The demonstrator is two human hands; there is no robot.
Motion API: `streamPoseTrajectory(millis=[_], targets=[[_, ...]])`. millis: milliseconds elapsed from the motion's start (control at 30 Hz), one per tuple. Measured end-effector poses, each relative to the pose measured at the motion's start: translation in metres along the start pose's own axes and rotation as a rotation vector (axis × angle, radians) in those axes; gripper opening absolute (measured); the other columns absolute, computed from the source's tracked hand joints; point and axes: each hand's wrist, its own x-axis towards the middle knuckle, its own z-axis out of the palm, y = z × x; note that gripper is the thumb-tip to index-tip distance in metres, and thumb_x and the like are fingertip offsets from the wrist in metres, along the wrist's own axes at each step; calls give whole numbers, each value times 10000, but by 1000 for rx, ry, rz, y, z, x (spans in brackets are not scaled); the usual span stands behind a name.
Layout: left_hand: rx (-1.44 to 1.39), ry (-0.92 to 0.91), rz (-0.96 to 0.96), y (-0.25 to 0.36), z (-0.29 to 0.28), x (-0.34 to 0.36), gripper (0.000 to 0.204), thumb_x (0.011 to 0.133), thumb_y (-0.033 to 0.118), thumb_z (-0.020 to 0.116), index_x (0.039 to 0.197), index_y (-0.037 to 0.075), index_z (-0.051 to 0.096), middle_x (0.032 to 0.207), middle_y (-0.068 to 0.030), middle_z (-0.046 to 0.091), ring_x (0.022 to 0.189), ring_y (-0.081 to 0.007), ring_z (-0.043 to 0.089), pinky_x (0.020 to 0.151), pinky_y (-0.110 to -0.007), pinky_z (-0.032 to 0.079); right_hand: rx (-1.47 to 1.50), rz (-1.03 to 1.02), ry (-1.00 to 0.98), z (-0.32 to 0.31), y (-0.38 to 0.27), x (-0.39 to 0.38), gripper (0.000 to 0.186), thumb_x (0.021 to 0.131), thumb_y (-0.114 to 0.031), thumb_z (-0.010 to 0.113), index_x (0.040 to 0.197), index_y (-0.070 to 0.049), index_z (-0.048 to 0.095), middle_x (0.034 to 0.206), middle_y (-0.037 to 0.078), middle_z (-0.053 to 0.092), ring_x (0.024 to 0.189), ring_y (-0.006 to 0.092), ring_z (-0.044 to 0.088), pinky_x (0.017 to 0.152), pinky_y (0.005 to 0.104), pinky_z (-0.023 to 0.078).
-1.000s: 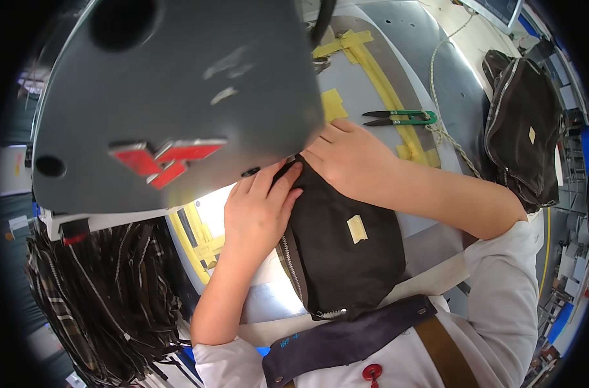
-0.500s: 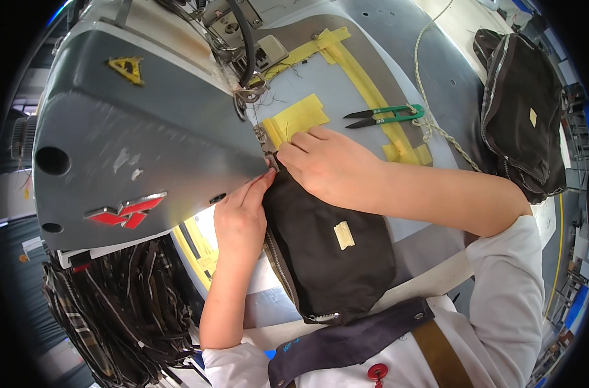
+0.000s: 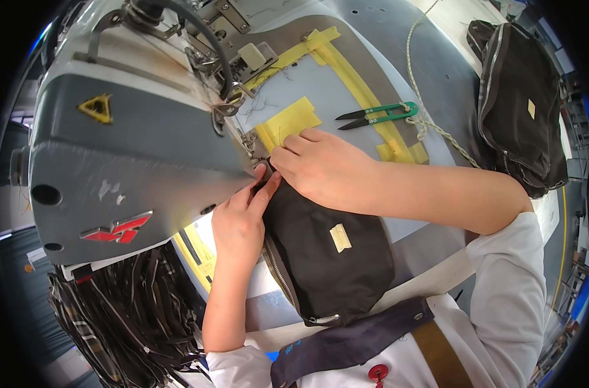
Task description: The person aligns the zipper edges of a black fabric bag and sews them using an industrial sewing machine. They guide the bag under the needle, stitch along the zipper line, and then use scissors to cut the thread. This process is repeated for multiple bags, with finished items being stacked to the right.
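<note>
Black pouch: flat on the desk in front of me, its upper end at the sewing machine, a cream patch on its face and a zip down its left edge.
Right hand: my fingers are curled in on the pouch's upper edge, closed on the cloth.
Left hand: my thumb and forefinger, narrowly parted, reach that same edge beside the machine's head; whether they grip, I cannot tell.
Desk surface: bare grey metal toward the far right, a pale sheet bordered by yellow tape nearer my hands.
Snips: green-handled, dark blades apart and pointing left, lying across the tape near a pale cord.
Right side: a second dark pouch rests well apart from my right hand.
Left side: a heap of dark zipped pieces, some checked, sits below the machine.
Room: a yellow floor line runs past on the right; dark curtain-like folds hang at left.
</note>
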Motion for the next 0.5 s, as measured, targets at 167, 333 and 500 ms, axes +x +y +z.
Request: streamPoseTrajectory(millis=[167,333,500], targets=[[26,-19,19,0,-2,0,447,710,-67,600,1081,149,726,1091,-52,684,900,-218,665,733,-326,547,-10,-2,-23,-2,-1,1,157,733,-166,612,820,-64,694,887,6,548,868,163,539,748,281,439],[-92,67,-87,0,3,-2,352,746,-82,598,1023,98,720,1030,-51,715,841,-221,687,719,-333,549,-22,-7,-21,-2,0,1,154,737,-162,608,819,-62,693,885,3,548,865,162,538,746,280,437],[-128,151,-40,-4,5,1,294,752,-91,605,976,63,716,992,-64,718,805,-234,689,700,-331,548,-62,-27,-42,-3,2,2,178,742,-155,601,852,-51,695,896,5,550,864,161,538,762,280,434]])
